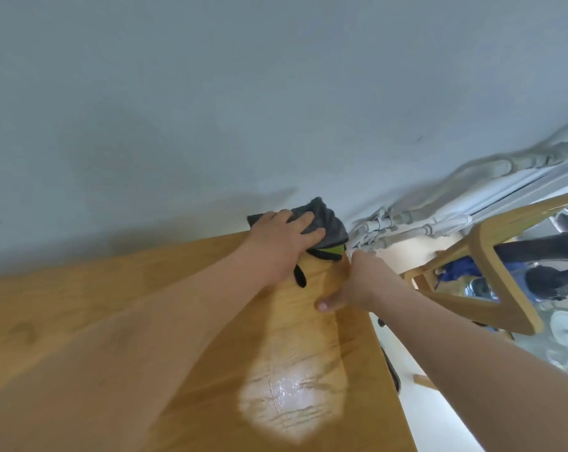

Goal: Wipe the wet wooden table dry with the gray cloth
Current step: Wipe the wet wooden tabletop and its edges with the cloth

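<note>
The wooden table [113,337] fills the lower left, with a shiny wet patch [289,399] near its right edge. At the table's far right corner lies the gray cloth [330,220], with a green and black part showing under it. My left hand [282,239] presses flat on the cloth, fingers spread over it. My right hand [357,282] grips the table's right edge just beside the cloth, thumb on top of the wood.
A pale wall [243,93] stands right behind the table's far edge. White pipes [406,226] run along the wall to the right. A wooden chair [491,272] stands beside the table's right edge, with dark and blue items behind it.
</note>
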A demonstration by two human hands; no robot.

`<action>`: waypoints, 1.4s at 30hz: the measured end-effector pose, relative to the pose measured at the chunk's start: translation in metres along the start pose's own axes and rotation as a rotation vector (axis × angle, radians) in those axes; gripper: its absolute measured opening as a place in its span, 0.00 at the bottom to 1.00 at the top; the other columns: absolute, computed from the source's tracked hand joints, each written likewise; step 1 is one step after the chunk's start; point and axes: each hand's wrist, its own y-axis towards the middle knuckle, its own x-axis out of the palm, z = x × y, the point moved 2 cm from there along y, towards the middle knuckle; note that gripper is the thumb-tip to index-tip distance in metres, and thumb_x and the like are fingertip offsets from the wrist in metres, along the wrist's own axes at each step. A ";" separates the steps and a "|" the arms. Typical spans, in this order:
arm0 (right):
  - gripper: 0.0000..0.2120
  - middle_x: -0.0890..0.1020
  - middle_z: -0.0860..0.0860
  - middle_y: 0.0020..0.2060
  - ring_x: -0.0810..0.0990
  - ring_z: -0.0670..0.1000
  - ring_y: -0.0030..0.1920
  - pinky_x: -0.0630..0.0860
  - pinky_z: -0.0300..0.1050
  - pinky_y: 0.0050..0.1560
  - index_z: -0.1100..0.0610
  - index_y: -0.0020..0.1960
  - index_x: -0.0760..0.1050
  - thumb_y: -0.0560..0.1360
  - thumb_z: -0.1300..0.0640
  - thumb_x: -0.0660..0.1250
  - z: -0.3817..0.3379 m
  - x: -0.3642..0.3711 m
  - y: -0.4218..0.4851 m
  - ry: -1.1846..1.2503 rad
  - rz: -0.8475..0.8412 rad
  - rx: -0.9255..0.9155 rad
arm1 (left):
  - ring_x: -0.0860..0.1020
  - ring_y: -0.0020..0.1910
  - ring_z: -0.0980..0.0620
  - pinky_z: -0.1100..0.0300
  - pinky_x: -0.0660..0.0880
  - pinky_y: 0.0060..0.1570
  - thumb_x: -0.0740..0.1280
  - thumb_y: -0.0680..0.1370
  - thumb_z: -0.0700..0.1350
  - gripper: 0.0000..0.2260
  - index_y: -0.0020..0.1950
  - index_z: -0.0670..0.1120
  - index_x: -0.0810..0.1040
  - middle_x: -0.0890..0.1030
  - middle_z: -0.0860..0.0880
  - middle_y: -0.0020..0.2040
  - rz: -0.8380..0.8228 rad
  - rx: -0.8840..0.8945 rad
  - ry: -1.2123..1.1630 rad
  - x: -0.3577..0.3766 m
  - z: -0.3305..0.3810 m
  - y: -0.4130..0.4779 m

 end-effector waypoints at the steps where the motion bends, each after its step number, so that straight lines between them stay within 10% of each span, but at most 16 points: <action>1: 0.46 0.79 0.52 0.57 0.80 0.58 0.59 0.80 0.58 0.59 0.58 0.67 0.68 0.59 0.39 0.85 -0.002 0.002 0.001 -0.015 -0.038 0.022 | 0.63 0.74 0.43 0.47 0.69 0.68 0.57 0.86 0.51 0.26 0.81 0.63 0.51 0.52 0.52 0.84 -0.031 0.042 -0.020 -0.004 0.003 0.016; 5: 0.50 0.80 0.52 0.60 0.80 0.60 0.62 0.77 0.59 0.63 0.56 0.73 0.64 0.61 0.39 0.84 -0.014 0.002 0.004 -0.170 -0.048 0.076 | 0.72 0.65 0.43 0.49 0.75 0.55 0.51 0.86 0.52 0.21 0.79 0.63 0.58 0.67 0.51 0.77 -0.042 0.003 -0.209 -0.012 0.009 0.058; 8: 0.74 0.80 0.53 0.64 0.80 0.59 0.64 0.76 0.57 0.62 0.59 0.82 0.33 0.60 0.44 0.86 -0.028 0.001 0.012 -0.303 0.029 0.013 | 0.74 0.62 0.43 0.51 0.72 0.51 0.53 0.85 0.55 0.21 0.79 0.64 0.58 0.73 0.50 0.69 -0.053 -0.027 -0.347 -0.007 0.003 0.059; 11: 0.79 0.78 0.56 0.68 0.80 0.61 0.63 0.78 0.60 0.61 0.60 0.79 0.25 0.59 0.45 0.87 -0.036 0.001 0.025 -0.378 -0.039 0.026 | 0.78 0.57 0.45 0.49 0.76 0.53 0.54 0.85 0.56 0.18 0.75 0.64 0.62 0.77 0.52 0.60 -0.053 -0.055 -0.483 0.000 -0.031 0.028; 17: 0.63 0.71 0.59 0.75 0.78 0.62 0.67 0.76 0.60 0.63 0.62 0.79 0.26 0.73 0.60 0.79 -0.043 0.003 0.026 -0.361 -0.011 0.028 | 0.79 0.54 0.53 0.56 0.75 0.53 0.53 0.84 0.63 0.15 0.69 0.67 0.70 0.82 0.58 0.56 -0.259 -0.290 -0.587 0.016 -0.139 -0.084; 21: 0.70 0.71 0.60 0.75 0.78 0.62 0.68 0.75 0.60 0.65 0.62 0.78 0.24 0.68 0.60 0.83 -0.045 0.000 0.025 -0.321 -0.090 0.063 | 0.78 0.54 0.54 0.56 0.75 0.54 0.52 0.85 0.62 0.15 0.69 0.64 0.71 0.81 0.58 0.56 -0.285 -0.354 -0.561 0.011 -0.141 -0.094; 33: 0.80 0.74 0.60 0.73 0.77 0.64 0.68 0.72 0.67 0.69 0.57 0.76 0.19 0.60 0.48 0.87 -0.033 0.002 0.021 -0.250 -0.118 0.016 | 0.73 0.65 0.45 0.45 0.70 0.65 0.50 0.85 0.60 0.25 0.82 0.58 0.55 0.74 0.50 0.70 0.045 -0.261 -0.352 0.010 -0.032 -0.027; 42: 0.74 0.61 0.63 0.80 0.69 0.65 0.75 0.70 0.63 0.71 0.59 0.77 0.20 0.66 0.48 0.84 -0.032 -0.009 0.007 -0.215 -0.147 -0.051 | 0.79 0.59 0.43 0.51 0.73 0.54 0.52 0.84 0.60 0.19 0.72 0.58 0.71 0.81 0.49 0.63 -0.105 -0.732 -0.293 0.034 -0.159 -0.170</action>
